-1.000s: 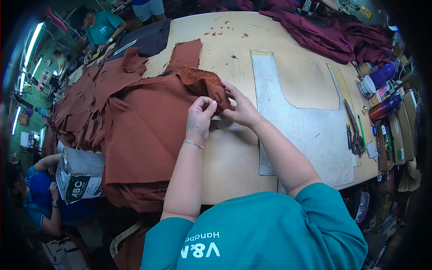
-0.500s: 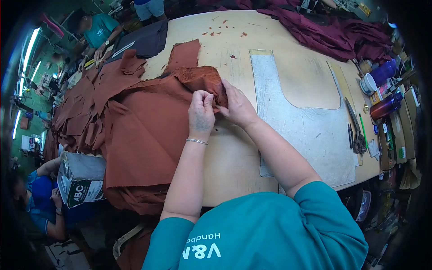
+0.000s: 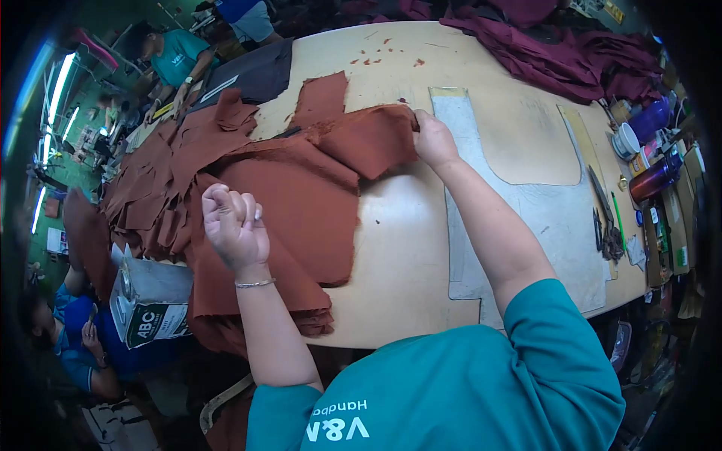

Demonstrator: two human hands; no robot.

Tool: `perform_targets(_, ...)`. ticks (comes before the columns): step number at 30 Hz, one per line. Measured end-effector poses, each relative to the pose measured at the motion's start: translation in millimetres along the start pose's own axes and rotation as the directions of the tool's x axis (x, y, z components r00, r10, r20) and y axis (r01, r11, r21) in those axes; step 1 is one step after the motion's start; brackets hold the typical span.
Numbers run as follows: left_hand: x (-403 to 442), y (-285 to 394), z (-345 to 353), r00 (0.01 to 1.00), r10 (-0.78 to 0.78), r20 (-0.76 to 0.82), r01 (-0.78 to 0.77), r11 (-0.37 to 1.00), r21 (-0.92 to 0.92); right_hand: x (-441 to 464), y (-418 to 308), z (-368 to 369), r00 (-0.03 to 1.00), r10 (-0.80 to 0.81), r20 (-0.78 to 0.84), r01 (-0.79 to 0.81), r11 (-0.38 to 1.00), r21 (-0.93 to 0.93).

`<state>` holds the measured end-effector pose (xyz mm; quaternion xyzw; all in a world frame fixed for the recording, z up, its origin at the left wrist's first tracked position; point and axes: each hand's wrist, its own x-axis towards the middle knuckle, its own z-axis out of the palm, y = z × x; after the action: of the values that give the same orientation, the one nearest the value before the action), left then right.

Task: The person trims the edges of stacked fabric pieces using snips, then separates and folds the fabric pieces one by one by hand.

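My right hand (image 3: pixel 436 140) pinches the far right corner of a rust-brown fabric piece (image 3: pixel 368 143), whose end is lifted and folded above the table. My left hand (image 3: pixel 236 227) is raised over the left part of the rust-brown fabric stack (image 3: pixel 293 203). Its fingers are curled in with the palm side showing, and I see nothing in them. The stacked layers have frayed edges and reach over the table's near edge. A smaller rust-brown strip (image 3: pixel 321 99) lies flat just beyond the lifted piece.
A worn pale template (image 3: pixel 519 233) lies on the table (image 3: pixel 402 270) at right, beside scissors (image 3: pixel 599 195) and a green pencil (image 3: pixel 618 214). Maroon fabric (image 3: pixel 526 56) is heaped at the back. A metal can (image 3: pixel 154 301) stands left; co-workers are at far left.
My left hand has moved left, away from my right hand. My right hand has drawn the fabric corner outward to the far right, spreading the bunched end.
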<state>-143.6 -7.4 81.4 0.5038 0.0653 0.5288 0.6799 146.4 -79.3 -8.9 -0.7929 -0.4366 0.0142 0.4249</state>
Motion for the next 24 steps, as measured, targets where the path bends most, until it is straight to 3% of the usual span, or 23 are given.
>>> perform_targets(2, -3.0, -5.5, 15.2, 0.989, 0.149, 0.002, -0.131, 0.859, 0.495, -3.2, -16.3, 8.4, 1.000, -0.007, 0.002, 0.007, 0.999, -0.032)
perform_targets(4, -6.7, -44.1, 42.0, 0.990, -0.005, 0.138, -0.086, 0.763, 0.641, -10.3, -30.9, 12.3, 0.994, -0.086, -0.063, 0.090, 0.994, 0.057)
perform_targets(5, -7.8, -67.5, 51.4, 0.993, -0.041, 0.108, -0.063, 0.588, 0.807, -16.0, -36.1, 12.9, 0.988, -0.119, -0.099, 0.129, 0.987, 0.095)
perform_targets(7, -2.2, -125.3, 53.1, 1.000, -0.014, 0.015, -0.007, 0.459, 0.888, -27.6, -45.5, 12.4, 0.980, -0.181, -0.080, 0.190, 0.974, 0.122)
perform_targets(10, 3.7, -127.4, 65.2, 0.980, -0.194, 0.039, 0.028, 0.332, 0.943, -30.6, -44.1, 9.0, 0.954, -0.280, -0.105, 0.289, 0.954, 0.076)
perform_targets(13, -8.2, -121.8, 48.8, 0.990, -0.106, 0.090, -0.026, 0.498, 0.867, -24.8, -30.4, 6.5, 0.937, -0.344, -0.060, 0.343, 0.939, -0.019)
perform_targets(14, -10.3, -99.6, 49.1, 0.957, -0.214, 0.197, -0.026, 0.613, 0.790, -22.1, -29.7, 3.7, 0.924, -0.379, -0.049, 0.376, 0.925, -0.055)
perform_targets(16, -21.6, -73.0, 51.8, 0.940, -0.289, 0.183, 0.119, 0.778, 0.617, -14.5, -30.2, 6.4, 0.912, -0.407, 0.054, 0.410, 0.911, -0.056)
perform_targets(18, -38.8, -41.7, 13.2, 0.962, 0.077, 0.263, -0.267, 0.469, 0.842, 6.5, -3.4, 3.9, 0.987, -0.007, 0.161, 0.021, 0.996, -0.086)
perform_targets(19, -40.0, -19.7, -6.9, 0.870, 0.183, 0.457, -0.486, 0.166, 0.858, 16.9, 5.9, 5.5, 0.961, 0.191, 0.200, -0.171, 0.979, -0.113)
perform_targets(20, -41.8, 2.1, -27.4, 0.729, 0.279, 0.625, -0.599, -0.181, 0.780, 18.1, 8.1, 12.5, 0.980, 0.111, 0.168, -0.091, 0.988, -0.121)
perform_targets(21, -38.9, 19.7, -55.1, 0.929, 0.348, 0.128, -0.340, 0.659, 0.671, 20.9, 9.4, 18.4, 0.982, 0.120, 0.145, -0.102, 0.987, -0.122)
perform_targets(22, -38.8, 33.3, -77.2, 0.967, -0.034, -0.253, 0.018, 0.998, -0.064, 22.6, 9.6, 26.0, 0.983, 0.135, 0.123, -0.120, 0.985, -0.120)
perform_targets(24, -39.3, 102.8, -84.1, 0.989, 0.105, -0.104, -0.120, 0.981, -0.154, 28.6, 14.6, 37.1, 0.974, 0.198, 0.107, -0.184, 0.975, -0.125)
